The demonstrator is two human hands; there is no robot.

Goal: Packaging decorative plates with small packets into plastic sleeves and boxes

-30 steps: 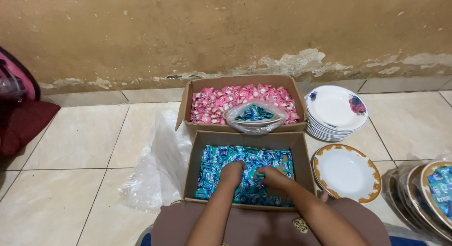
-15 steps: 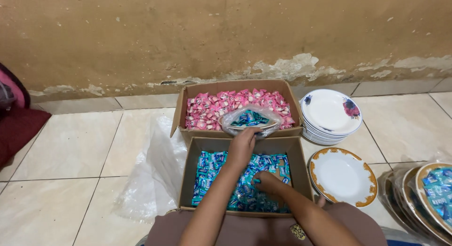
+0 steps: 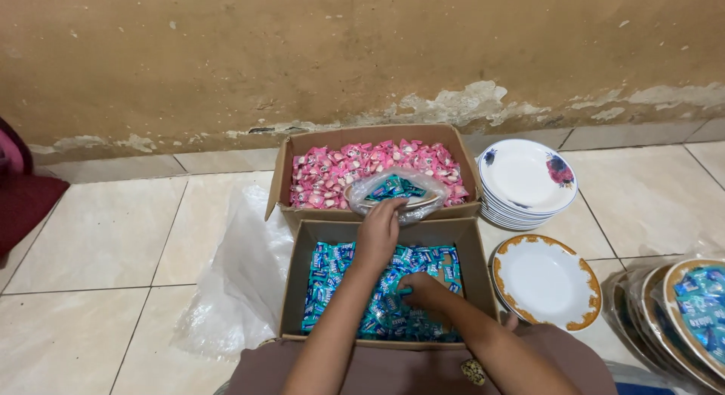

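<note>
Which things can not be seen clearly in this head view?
- Left hand fingertips: curled over the plastic-covered plate, so any grip is hidden.
- Right hand fingers: buried in the blue candies.
- Plates at right: cut off by the picture's edge.
- Red cloth at left: cut off by the edge.

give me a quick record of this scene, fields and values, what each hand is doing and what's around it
left hand: reaching to the plastic-wrapped plate of blue sweets, fingers at its near edge
right hand: resting in the near box of blue sweets, fingers curled on wrappers
far box: full of pink sweets, wrapped plate lying on top
right side: stack of white flowered plates; gold-rimmed plate, bare; wrapped plates of sweets at the frame edge
left side: clear plastic bag on tiled floor
</note>
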